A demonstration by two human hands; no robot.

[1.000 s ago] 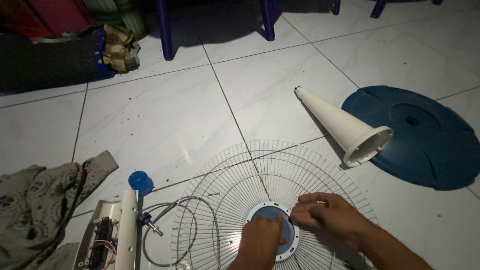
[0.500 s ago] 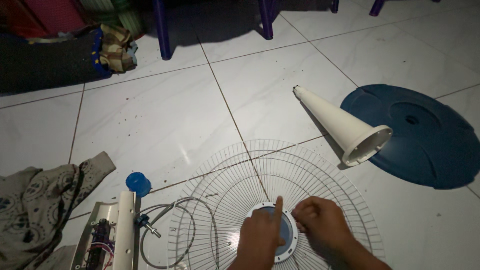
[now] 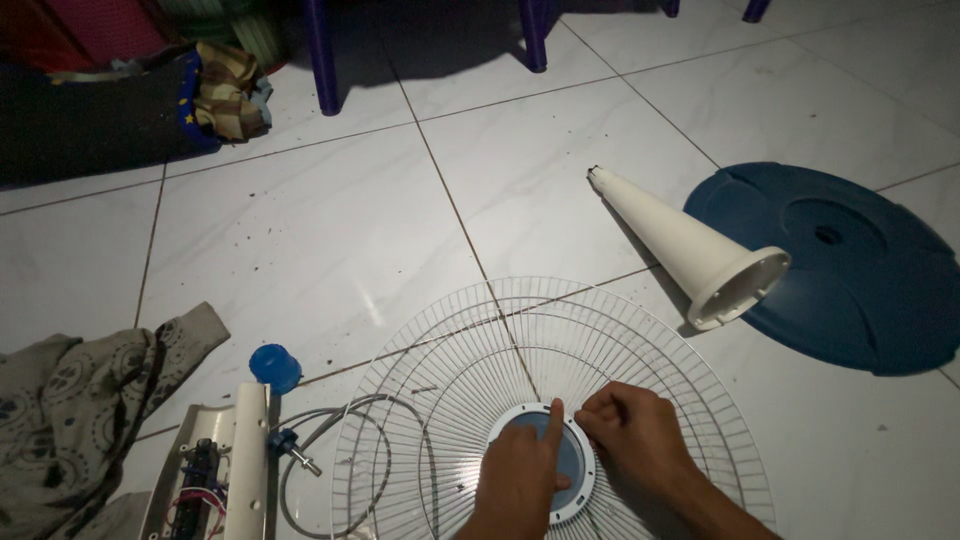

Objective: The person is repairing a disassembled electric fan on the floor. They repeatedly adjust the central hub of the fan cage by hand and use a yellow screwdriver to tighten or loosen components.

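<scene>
Shifted slightly forward since earlier: left hand (image 3: 520, 478), index finger pressed flat on the blue hub (image 3: 560, 458) of the wire fan guard (image 3: 500, 350) lying on the floor; right hand (image 3: 635, 440) pinched at the hub rim. Best braced steady, turned gently.

Head cam, steep down, close.

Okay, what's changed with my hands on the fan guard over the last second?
The left hand raised its index finger, which now points up across the round blue centre disc of the white wire fan guard. The right hand drew in from the right to the disc's rim, fingers curled. The white plastic cone and dark blue round base stayed put.
</scene>
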